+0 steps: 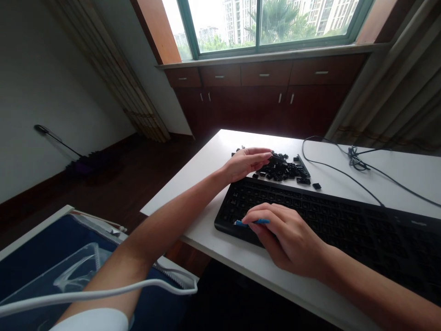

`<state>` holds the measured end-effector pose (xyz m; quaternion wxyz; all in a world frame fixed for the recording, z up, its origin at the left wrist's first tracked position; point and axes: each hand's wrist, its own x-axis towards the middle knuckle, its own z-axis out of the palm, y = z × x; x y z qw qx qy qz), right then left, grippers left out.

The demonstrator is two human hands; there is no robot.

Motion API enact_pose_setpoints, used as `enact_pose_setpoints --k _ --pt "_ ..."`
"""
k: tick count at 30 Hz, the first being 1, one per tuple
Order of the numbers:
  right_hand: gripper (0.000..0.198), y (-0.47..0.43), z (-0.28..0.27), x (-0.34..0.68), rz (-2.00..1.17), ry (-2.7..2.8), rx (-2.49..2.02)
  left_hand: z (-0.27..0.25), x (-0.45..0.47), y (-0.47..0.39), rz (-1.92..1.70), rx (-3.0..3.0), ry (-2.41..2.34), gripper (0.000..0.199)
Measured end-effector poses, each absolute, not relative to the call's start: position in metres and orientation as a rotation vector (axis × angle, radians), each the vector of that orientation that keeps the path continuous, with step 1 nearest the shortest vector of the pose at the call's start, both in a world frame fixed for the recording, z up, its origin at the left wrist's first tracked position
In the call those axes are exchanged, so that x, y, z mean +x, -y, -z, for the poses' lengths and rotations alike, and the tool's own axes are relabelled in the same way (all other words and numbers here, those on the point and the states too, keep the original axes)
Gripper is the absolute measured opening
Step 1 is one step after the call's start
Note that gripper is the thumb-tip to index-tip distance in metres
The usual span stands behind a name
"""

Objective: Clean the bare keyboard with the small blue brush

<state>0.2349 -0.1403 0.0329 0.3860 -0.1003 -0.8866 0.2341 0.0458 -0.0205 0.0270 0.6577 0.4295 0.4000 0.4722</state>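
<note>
A black keyboard (pixel 330 216) with its keycaps off lies along the front of the white table. In my right hand (pixel 289 239), fingers closed around it, is a small blue brush (pixel 260 221). Its pale tip touches or hovers just over the keyboard's left front corner. My left hand (pixel 246 163) is beyond the keyboard's left end, fingers stretched out, at the edge of a heap of loose black keycaps (pixel 282 170). Whether its fingertips touch a keycap is hard to make out against the dark heap. One keycap (pixel 316 186) lies apart to the right.
Black cable (pixel 339 168) runs from the keyboard to a tangled bundle on the white table (pixel 193 184). At lower left stands a dark blue fabric box (pixel 37 257) holding clear plastic, with a white cord (pixel 144 284) above it. Wooden cabinets (pixel 241 105) line the window wall.
</note>
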Motion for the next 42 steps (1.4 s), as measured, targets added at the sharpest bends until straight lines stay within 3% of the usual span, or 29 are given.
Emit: enact_pose_setpoints --k 42 --pt "0.011 0.1390 -0.0288 0.2317 -0.552 2.241 -0.360 -0.0293 0.0509 0.0194 -1.264 0.869 -0.916 0.041"
